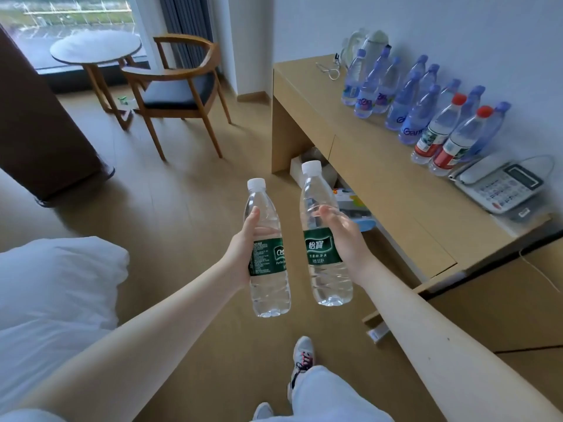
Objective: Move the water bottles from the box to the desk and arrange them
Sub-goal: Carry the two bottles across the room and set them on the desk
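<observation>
Water bottle (268, 257), ribbed clear plastic, gripped by left hand (243, 248); twin (323, 249) by right hand (345, 236).

Hands: left hand (240, 254) and right hand (347, 239) side by side above the floor (182, 223), gripping the left-hand bottle (271, 290) and the right-hand bottle (327, 275), both upright and just apart.
Surface (390, 178): right of the hands, running ahead along the wall (457, 32).
Standing bottles (426, 111): on the surface, ahead-right of the hands, against the wall.
Telephone (499, 187): on the surface, right of the right hand, just beside the nearest standing bottles.
Kettle (371, 44): behind the standing bottles, at the far end.
Chair (179, 86): ahead-left of the left hand; round table (94, 48) behind it.
Bed (54, 300): left of the left hand.
</observation>
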`<state>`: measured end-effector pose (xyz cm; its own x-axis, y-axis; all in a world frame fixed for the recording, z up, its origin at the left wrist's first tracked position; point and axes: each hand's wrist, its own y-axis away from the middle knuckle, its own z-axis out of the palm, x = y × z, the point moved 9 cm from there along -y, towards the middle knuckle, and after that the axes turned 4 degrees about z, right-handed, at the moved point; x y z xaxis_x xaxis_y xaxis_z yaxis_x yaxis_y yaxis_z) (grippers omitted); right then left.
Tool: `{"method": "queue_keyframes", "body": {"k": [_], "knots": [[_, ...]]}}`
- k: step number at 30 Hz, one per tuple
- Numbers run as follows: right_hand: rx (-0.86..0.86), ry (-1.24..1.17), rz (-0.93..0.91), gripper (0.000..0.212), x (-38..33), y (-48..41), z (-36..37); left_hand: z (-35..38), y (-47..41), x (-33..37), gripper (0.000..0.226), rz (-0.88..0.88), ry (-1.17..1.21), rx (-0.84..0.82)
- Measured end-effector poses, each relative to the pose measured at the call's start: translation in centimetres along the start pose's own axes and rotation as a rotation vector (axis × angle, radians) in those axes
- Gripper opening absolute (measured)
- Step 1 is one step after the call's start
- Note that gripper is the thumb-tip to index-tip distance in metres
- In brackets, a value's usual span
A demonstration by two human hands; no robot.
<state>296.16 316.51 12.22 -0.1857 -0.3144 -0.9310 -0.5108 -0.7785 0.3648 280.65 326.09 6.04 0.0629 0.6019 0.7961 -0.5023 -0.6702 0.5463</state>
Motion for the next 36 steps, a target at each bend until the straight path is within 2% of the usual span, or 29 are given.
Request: {"method": "queue_keyframes", "body": {"k": [3,7,11,15,19,23,28,30,32,33,34,36], "knots": [[-0.001,-0.031,0.003,0.073,-0.2,-3.5,-0.6,0.9,-3.2,0.8,0.059,-0.018,-0.005,-0.011],[-0.029,-0.048,0.014,0.081,-1.6,-9.4,-1.4,2.9,-7.4,4.0,0.061,-0.003,-0.02,-0.001],[-0.065,-0.108,-0.029,0.067,-6.0,-15.4,-3.2,6.1,-11.7,9.6,0.061,0.026,-0.052,0.03],[-0.093,-0.182,-0.078,0.074,-10.8,-21.0,-5.9,10.5,-16.3,15.6,0.062,0.078,-0.107,0.019],[-0.049,-0.251,-0.12,0.061,-13.3,-25.0,-9.1,14.2,-20.1,19.0,0.06,0.117,-0.171,0.022],[0.047,-0.276,-0.112,0.074,-13.5,-27.7,-13.0,18.0,-24.0,20.5,0.052,0.13,-0.22,-0.029],[0.198,-0.309,-0.128,0.049,-13.2,-30.5,-18.2,23.3,-28.6,21.7,0.047,0.199,-0.255,-0.093],[0.283,-0.295,-0.138,0.042,-13.1,-31.6,-20.1,25.5,-30.6,22.2,0.058,0.226,-0.274,-0.121],[0.385,-0.269,-0.15,0.039,-13.1,-32.6,-22.2,27.8,-32.5,22.8,0.086,0.228,-0.294,-0.155],[0.436,-0.256,-0.163,0.039,-13.2,-33.0,-23.1,28.9,-33.6,23.2,0.09,0.231,-0.306,-0.178],[0.484,-0.25,-0.18,0.039,-13.2,-33.4,-23.9,30.0,-34.8,23.7,0.084,0.25,-0.329,-0.204],[0.585,-0.248,-0.215,0.044,-13.4,-34.2,-25.4,32.0,-37.4,24.6,0.057,0.304,-0.412,-0.251]]}}
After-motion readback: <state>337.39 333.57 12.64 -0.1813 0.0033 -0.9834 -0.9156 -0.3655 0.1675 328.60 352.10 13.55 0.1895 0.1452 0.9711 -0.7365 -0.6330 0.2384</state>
